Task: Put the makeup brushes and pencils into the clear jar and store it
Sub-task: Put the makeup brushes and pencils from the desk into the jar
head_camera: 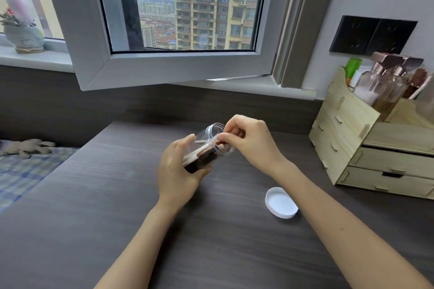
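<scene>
Head view: both hands hold the jar (212, 145) tilted above the worktop (94, 195), centre of frame.

Left hand (175, 171) wraps the jar's lower body, grip closed round it, thumb along the near side. Jar lies slanted, open mouth up and to the right. Brushes (199, 158) sit inside, dark bristle ends toward the base, pale handles toward the mouth. Right hand (249, 141) at the mouth, fingertips pinched on a thin item at the rim; cannot tell whether brush or pencil. White lid (281, 205) lies on the worktop, lower right of the hands, well apart from the jar. Wooden drawer organiser (352, 148) at right edge holds bottles (385, 87). Open window (183, 19) fills the upper centre. Plant pot (24, 35) on sill, upper left. Bed (21, 171) with checked cover at left edge.
</scene>
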{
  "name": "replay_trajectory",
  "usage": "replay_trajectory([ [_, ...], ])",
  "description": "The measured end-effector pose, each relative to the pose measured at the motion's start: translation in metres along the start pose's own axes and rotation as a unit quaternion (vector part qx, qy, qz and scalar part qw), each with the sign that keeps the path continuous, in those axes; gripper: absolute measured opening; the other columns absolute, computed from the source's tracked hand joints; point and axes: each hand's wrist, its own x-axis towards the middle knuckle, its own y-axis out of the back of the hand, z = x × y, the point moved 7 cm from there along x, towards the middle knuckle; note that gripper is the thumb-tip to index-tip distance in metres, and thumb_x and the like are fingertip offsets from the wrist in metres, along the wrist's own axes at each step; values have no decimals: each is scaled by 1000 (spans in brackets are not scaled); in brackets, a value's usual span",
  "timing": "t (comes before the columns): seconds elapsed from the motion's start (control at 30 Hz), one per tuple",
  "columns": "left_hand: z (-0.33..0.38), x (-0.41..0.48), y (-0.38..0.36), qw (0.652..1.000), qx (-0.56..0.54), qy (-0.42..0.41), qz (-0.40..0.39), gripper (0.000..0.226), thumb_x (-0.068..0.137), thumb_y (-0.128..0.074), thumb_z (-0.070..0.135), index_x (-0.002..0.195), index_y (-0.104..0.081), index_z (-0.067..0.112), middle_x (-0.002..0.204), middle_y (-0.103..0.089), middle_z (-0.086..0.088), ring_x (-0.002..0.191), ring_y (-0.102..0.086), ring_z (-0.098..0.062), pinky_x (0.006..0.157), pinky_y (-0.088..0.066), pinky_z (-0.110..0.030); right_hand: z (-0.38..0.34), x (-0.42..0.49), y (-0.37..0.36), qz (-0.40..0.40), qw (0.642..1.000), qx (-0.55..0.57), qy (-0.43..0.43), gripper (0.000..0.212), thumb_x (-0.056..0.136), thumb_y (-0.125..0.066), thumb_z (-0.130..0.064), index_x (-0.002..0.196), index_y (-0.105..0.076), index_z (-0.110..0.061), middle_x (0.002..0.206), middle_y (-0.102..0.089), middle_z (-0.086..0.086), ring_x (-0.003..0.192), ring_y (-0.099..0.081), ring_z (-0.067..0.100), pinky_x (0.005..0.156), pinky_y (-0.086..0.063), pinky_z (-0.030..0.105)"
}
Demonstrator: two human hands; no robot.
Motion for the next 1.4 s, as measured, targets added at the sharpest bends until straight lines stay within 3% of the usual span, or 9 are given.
replay_trajectory([
  [0.13, -6, 1, 0, 1000, -10, 21, 2, 79, 54, -87, 18, 124, -51, 26, 114, -52, 18, 106, -46, -2, 87, -42, -27, 11, 8, -4, -16, 994, 110, -5, 13, 84, -65, -18, 75, -73, -13, 61, -64, -11, 56, -54, -1, 56, -44, 13],
  [0.23, -12, 2, 2, 998, -28, 51, 19, 79, 54, -87, 19, 123, -49, 30, 110, -47, 32, 105, -44, 5, 85, -35, -15, 48, 20, 8, 84, 979, 173, -68, 22, 89, -59, -18, 71, -72, -16, 54, -57, -3, 46, -46, 0, 50, -41, 15],
  [0.33, -17, 3, 2, 996, -43, 81, 22, 78, 55, -87, 20, 123, -50, 28, 109, -46, 34, 107, -47, -1, 85, -33, -11, 96, 33, -7, 34, 987, -75, -139, 23, 92, -52, -14, 92, -71, -3, 89, -72, 15, 81, -66, 21, 78, -52, 34],
  [0.43, -20, 4, 2, 994, -51, 93, 24, 78, 55, -87, 19, 124, -51, 26, 110, -47, 33, 109, -47, -2, 87, -34, -13, 137, 32, -38, -114, 943, -269, -161, 31, 97, -42, -13, 121, -56, 0, 130, -55, 19, 120, -50, 36, 99, -43, 42],
  [0.7, -20, 4, 7, 993, -55, 104, 31, 77, 55, -87, 18, 124, -51, 26, 110, -50, 26, 108, -47, -2, 85, -32, -9, 149, 36, -60, -137, 875, -458, -72, 24, 94, -41, -7, 110, -59, -2, 116, -59, 15, 110, -49, 34, 88, -42, 42],
  [0.8, -20, 4, 7, 992, -54, 106, 30, 77, 56, -87, 18, 124, -51, 26, 111, -50, 23, 109, -47, -3, 85, -31, -9, 150, 33, -55, -97, 911, -393, -79, 21, 95, -44, -15, 104, -59, -3, 111, -62, 15, 107, -51, 33, 88, -42, 41],
  [0.93, -19, 3, 6, 993, -53, 105, 29, 77, 56, -87, 19, 124, -51, 27, 110, -47, 29, 108, -46, -2, 85, -31, -9, 137, 24, -14, 91, 977, -115, -156, 12, 89, -55, -11, 85, -63, -2, 89, -69, 17, 88, -61, 34, 72, -43, 33],
  [1.17, -17, 1, 3, 994, -46, 95, 21, 77, 54, -87, 20, 122, -51, 30, 110, -50, 26, 108, -49, -8, 85, -35, -22, 73, -5, 80, 287, 935, 191, -83, 29, 93, -50, -3, 72, -52, -23, 71, -62, 0, 64, -67, 10, 53, -53, 20],
  [1.4, -7, -2, -2, 997, -37, 64, -1, 79, 54, -87, 19, 122, -50, 34, 112, -49, 29, 109, -50, -6, 89, -39, -26, -8, -26, 93, 233, 962, 139, 30, 27, 91, -53, -3, 75, -52, -25, 75, -65, 3, 65, -66, 8, 58, -53, 17],
])
